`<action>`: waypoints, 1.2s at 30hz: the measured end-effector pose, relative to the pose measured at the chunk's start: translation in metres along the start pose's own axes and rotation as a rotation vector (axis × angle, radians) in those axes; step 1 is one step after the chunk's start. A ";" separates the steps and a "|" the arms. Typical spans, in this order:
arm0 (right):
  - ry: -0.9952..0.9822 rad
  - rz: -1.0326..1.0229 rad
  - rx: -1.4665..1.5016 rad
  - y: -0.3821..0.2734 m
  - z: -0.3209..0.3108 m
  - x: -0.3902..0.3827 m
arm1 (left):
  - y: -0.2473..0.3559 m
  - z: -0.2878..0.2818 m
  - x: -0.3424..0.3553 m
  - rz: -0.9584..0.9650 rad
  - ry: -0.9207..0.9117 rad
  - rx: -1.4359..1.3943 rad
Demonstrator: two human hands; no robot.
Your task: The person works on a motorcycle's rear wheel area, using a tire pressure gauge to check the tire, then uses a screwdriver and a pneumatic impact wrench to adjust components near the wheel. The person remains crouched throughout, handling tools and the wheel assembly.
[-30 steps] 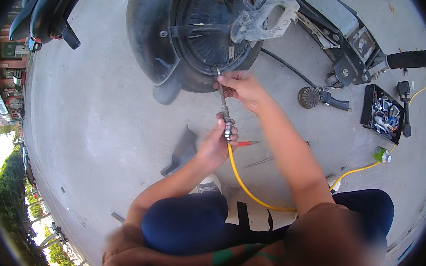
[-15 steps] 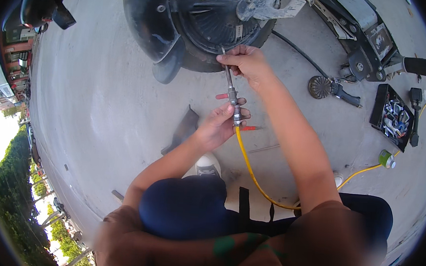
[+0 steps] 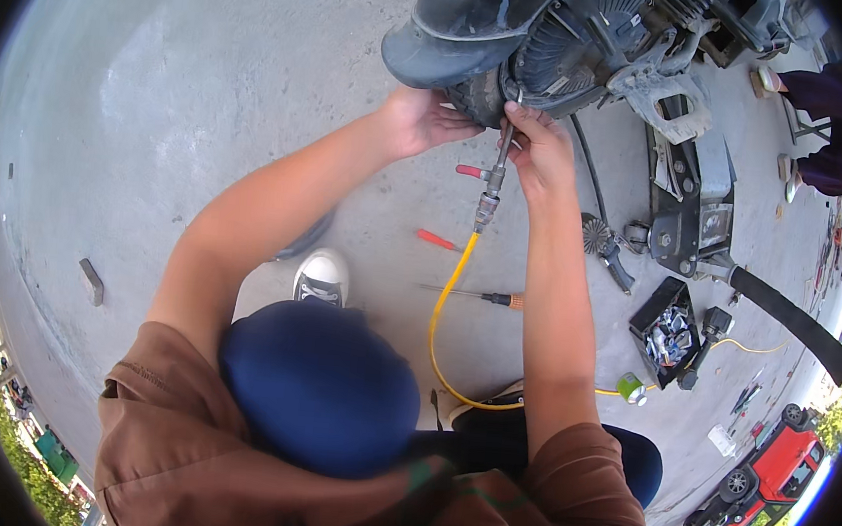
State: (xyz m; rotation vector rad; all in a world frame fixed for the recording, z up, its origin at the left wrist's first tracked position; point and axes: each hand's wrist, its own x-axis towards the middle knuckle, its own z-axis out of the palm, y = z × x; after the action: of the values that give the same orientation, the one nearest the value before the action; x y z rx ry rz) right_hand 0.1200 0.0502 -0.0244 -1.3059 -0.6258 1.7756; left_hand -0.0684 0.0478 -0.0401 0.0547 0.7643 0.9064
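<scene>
A metal air nozzle with a red-handled valve is fixed to the end of a yellow hose. My right hand is closed around the upper part of the nozzle, its tip up against the wheel. At the underside of the black tyre lies my left hand, palm up with fingers stretched out, apparently touching the rubber. Part of those fingers is hidden by the tyre. A black mudguard covers the wheel's left side.
An orange-handled screwdriver and a red-handled tool lie on the concrete below the nozzle. To the right are a round-headed inflator gun, a black toolbox, a green can and a floor jack. Another person's legs show far right.
My left hand has left the hose coupling and moved up to the tyre's underside. My right hand still holds the nozzle at the wheel. The view has swung, shifting the wheel rightward.
</scene>
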 end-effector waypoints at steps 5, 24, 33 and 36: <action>0.005 -0.008 -0.039 -0.001 0.000 -0.002 | 0.001 0.003 0.012 0.002 -0.042 -0.024; -0.123 0.033 0.189 0.012 0.000 -0.023 | 0.015 0.022 0.001 0.003 0.024 0.078; -0.261 0.086 0.089 0.022 -0.018 -0.024 | -0.017 0.014 -0.030 0.008 0.275 0.525; -0.214 0.096 0.071 0.023 -0.021 -0.017 | -0.038 0.020 -0.056 -0.007 0.281 0.656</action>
State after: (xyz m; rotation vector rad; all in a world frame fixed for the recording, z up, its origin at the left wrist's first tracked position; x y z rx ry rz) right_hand 0.1343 0.0218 -0.0403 -1.1232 -0.6198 2.0154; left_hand -0.0509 -0.0114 -0.0058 0.5098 1.3008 0.6306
